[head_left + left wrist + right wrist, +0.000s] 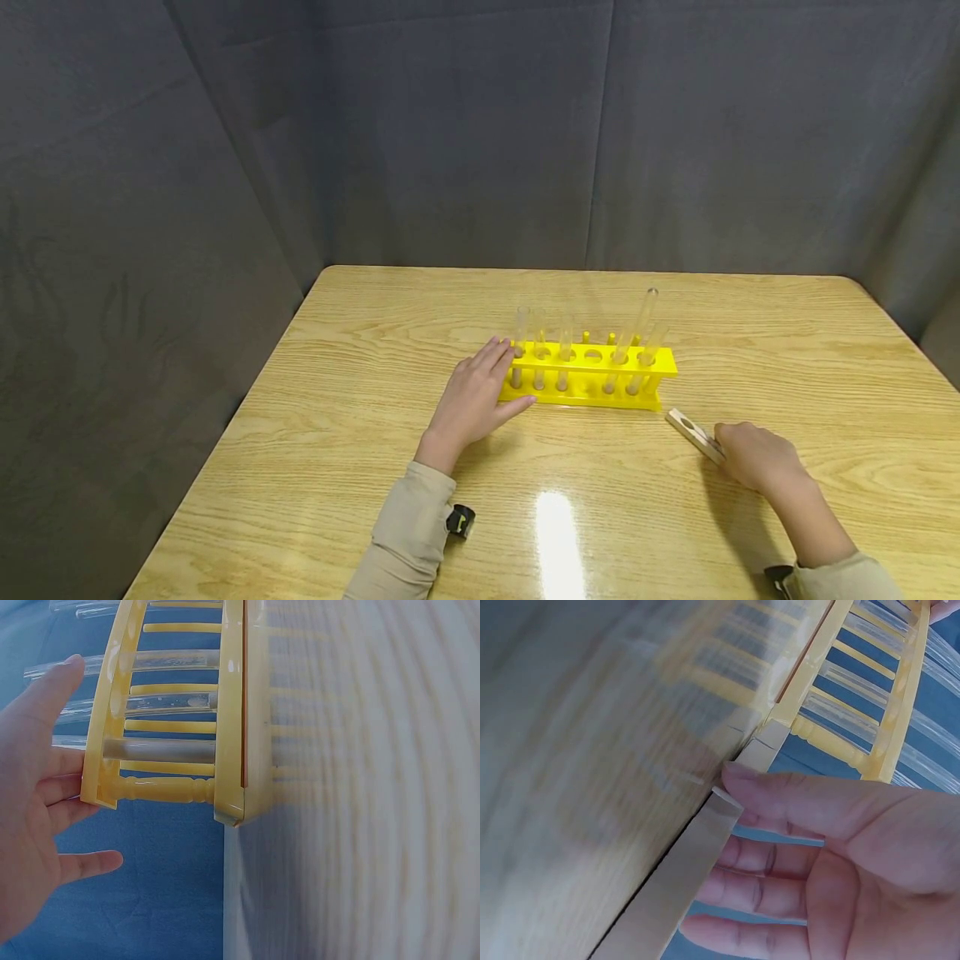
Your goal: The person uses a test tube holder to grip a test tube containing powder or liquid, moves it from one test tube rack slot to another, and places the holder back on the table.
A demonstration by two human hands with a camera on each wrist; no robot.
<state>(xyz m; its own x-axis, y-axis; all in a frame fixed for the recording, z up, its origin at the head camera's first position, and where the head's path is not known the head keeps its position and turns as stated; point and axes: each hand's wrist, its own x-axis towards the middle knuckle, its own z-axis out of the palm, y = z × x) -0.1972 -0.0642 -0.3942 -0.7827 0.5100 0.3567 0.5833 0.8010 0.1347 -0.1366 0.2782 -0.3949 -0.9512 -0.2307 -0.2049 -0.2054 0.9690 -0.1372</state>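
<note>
Btwn my hands on the worktop (262, 467): glossy yellow plastic rack (581, 365), round holes, clear test tubes (522, 323) poking up thru. L hand (474, 396) spread, fingers touching rack's L end. R hand (757, 454) pinching pale wooden clamp (703, 442), rounded notch nr its tip, pointing rackward, just off rack's R end.

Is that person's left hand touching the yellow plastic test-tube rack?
Touching. The left wrist view shows it: fingers of the left hand meet the end of the top shelf of the yellow plastic test-tube rack, with no gap showing.
</note>
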